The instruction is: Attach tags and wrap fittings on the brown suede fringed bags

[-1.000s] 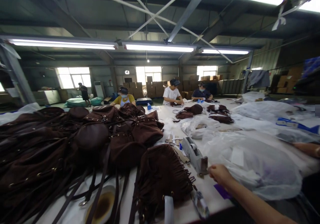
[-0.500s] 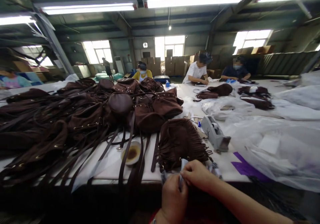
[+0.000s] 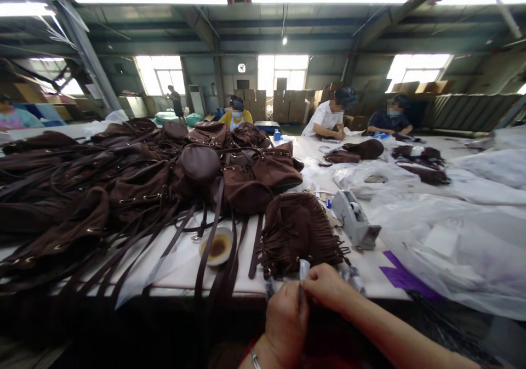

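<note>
My left hand (image 3: 285, 317) is closed, its thumb up, around the lower part of a pale, translucent plastic wrap (image 3: 304, 268). Pinched at the same piece is my right hand (image 3: 327, 287), its fingertips against the left ones. What lies inside the wrap is hidden by my fingers. Just beyond both hands, a dark brown fringed bag (image 3: 298, 229) lies flat at the table's front edge. More crinkled clear plastic (image 3: 354, 279) shows by its lower right corner, and another bit beside my left hand.
Brown drawstring bags (image 3: 139, 185) are heaped at left, their straps hanging over the edge. A bowl of brown liquid (image 3: 217, 247) sits among the straps. At right are a grey tape dispenser (image 3: 355, 221), purple sheet (image 3: 405, 276) and clear plastic bags (image 3: 452, 243). Several people work across the table.
Both hands stay together at the plastic wrap, with only a slight shift of the fingers. The whole view has tilted down a little. The fringed bag lies where it was.
</note>
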Demonstrator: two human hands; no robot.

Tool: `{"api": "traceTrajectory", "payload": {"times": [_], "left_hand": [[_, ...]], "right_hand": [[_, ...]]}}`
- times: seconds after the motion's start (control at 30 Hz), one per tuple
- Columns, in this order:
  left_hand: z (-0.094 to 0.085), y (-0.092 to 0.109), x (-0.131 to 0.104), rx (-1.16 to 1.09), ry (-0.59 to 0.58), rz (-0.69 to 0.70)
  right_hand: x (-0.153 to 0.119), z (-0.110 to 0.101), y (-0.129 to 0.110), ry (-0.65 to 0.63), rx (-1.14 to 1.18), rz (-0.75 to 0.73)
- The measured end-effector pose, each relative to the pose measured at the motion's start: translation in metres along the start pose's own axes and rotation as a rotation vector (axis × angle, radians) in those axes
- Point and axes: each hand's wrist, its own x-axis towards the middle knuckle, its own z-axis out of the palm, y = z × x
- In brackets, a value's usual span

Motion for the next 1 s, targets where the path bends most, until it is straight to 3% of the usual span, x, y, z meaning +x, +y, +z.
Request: {"api": "traceTrajectory", "payload": {"times": [0.17,0.37,0.57,0.77,1.0], "left_hand": [[-0.002,-0.001,0.004,-0.034,-0.005,-0.092],[-0.009,0.013,0.013,-0.209,-0.070,-0.320],[-0.010,0.022,0.014,-0.563,-0.097,-0.534],[-0.010,0.020,0.012,-0.893,-0.095,-0.689],[-0.015,0.026,0.011,-1.191,-0.121,-0.879]], "right_hand": [[-0.012,-0.008,0.000,-0.065,0.070,-0.056],[-0.026,-0.003,-0.002,-0.015,0.209,0.022],[-0.027,0.007,0.000,0.012,0.433,0.120],[-0.026,0.009,0.009,-0.051,0.473,0.189],[-0.027,0.007,0.024,-0.241,0.861,0.008]]}}
